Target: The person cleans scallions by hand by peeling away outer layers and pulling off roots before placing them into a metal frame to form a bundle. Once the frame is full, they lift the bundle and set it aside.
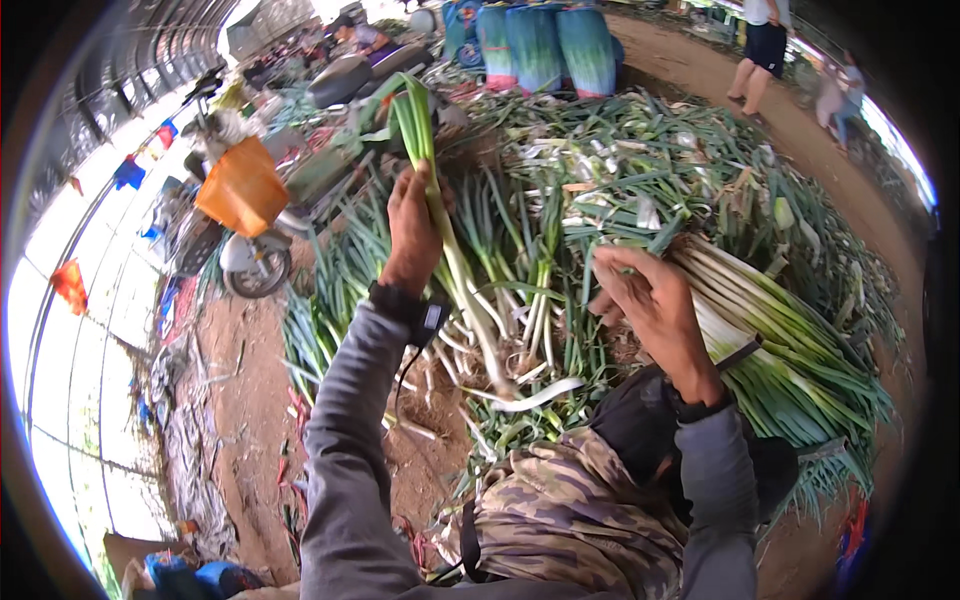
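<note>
My left hand (412, 225) is closed round the upper stalk of a long green onion (460, 265). The onion slants down toward me, green leaves up, its root end low near the middle. A loose pale strip of peeled leaf (540, 396) curls beside that root end. Apart from the onion, to its right, my right hand (655, 310) has its fingers stretched out, and I see nothing in it. Under the left forearm lie several untrimmed green onions (455, 345) with roots. Close to the right hand lies a big bundle of cleaned green onions (790, 330), bound with a dark band (738, 353).
A wide heap of leaf trimmings (690, 160) spreads beyond my hands. Several tall wrapped bundles (540, 50) stand behind it. To the left are a scooter (258, 262) and an orange basket (245, 187). A person in dark shorts (765, 50) is at the far right.
</note>
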Tool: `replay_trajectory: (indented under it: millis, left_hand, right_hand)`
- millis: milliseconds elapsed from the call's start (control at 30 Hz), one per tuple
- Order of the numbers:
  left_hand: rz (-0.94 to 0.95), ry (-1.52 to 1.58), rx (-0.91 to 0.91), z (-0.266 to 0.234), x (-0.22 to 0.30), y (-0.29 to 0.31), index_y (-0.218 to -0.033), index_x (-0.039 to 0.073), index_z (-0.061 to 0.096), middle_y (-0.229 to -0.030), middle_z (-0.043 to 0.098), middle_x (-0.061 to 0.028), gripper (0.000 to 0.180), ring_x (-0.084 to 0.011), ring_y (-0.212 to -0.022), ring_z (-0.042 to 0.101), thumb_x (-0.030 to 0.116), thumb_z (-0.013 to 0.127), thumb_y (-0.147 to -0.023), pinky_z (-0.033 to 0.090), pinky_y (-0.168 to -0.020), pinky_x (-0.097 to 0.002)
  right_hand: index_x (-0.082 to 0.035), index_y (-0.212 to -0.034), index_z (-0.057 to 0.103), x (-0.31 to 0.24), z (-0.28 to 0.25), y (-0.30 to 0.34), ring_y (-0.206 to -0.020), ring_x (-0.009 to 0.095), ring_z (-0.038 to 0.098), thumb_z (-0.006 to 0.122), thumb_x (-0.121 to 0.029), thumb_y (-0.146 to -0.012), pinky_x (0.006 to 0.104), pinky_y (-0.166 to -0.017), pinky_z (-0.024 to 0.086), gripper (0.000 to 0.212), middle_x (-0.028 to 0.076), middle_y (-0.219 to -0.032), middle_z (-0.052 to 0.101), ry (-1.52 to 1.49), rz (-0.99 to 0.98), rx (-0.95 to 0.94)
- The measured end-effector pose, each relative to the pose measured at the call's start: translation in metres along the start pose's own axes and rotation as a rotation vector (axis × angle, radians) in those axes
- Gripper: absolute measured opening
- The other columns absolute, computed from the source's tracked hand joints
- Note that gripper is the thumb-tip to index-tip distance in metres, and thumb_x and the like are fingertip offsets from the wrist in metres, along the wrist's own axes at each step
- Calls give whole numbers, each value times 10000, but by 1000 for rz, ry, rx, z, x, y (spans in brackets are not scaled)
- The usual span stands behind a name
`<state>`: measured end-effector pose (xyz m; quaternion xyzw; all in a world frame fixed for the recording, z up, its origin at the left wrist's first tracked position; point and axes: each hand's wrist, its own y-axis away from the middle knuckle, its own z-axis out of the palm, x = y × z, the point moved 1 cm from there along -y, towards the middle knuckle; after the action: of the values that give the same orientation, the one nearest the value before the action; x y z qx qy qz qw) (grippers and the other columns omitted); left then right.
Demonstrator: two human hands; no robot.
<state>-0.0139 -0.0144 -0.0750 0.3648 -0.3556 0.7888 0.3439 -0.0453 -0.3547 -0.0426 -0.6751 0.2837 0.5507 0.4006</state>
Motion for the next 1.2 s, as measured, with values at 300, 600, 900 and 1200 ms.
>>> replay_trajectory:
  millis: [300, 600, 900, 1200]
  left_hand:
    - [-180, -234, -323, 69, -16, 65, -1103, 46, 639, -867, 627, 1, 223, -89, -728, 592, 260, 643, -1044, 488, -678, -249]
    - [-250, -347, -503, 74, 6, 87, -1470, 33, 532, -937, 624, -10, 536, -76, -752, 581, 255, 698, -1011, 490, -679, -231]
    - [44, -741, -560, 53, 1, 70, -1389, 73, 632, -1010, 584, -33, 405, -85, -731, 591, 150, 710, -999, 507, -640, -252]
    - [-6, -777, -635, 63, -13, 65, -1331, -35, 636, -967, 656, -45, 363, -107, -776, 647, 204, 632, -1058, 542, -701, -273]
  right_hand:
    - [-9, -1197, 645, -12, -3, -78, -976, 375, 670, 713, -128, -959, 403, -871, 539, 275, 199, -1084, 660, 556, -623, 235]
    - [-71, -1347, 596, -8, -63, -91, -1073, 349, 688, 676, -115, -956, 428, -880, 589, 401, 117, -1470, 517, 896, -554, 238]
    - [-27, -1193, 689, 0, -94, -63, -655, 256, 664, 655, -196, -1005, 410, -683, 518, 255, 171, -892, 679, 716, -226, -14]
    - [14, -1118, 708, 14, -81, -56, -631, 90, 545, 670, -252, -1029, 273, -570, 444, 283, 21, -805, 614, 223, -167, 228]
